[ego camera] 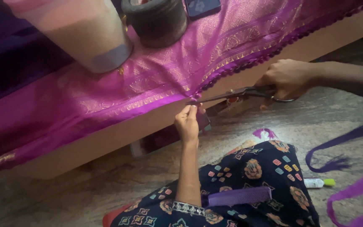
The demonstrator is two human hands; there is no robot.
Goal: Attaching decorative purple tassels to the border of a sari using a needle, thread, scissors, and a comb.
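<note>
Looking down from my head: my left hand (188,122) pinches the edge of the magenta woven cloth (148,80) draped over the low wooden platform (118,132). My right hand (286,77) grips the scissors (236,93), blades narrowly parted at that pinched edge. A purple comb (240,196) rests on my lap.

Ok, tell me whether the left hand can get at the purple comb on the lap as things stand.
Probably yes: the left hand pinches the fabric edge, but the purple comb lies uncovered on the lap beside that forearm, with nothing between them.
</note>
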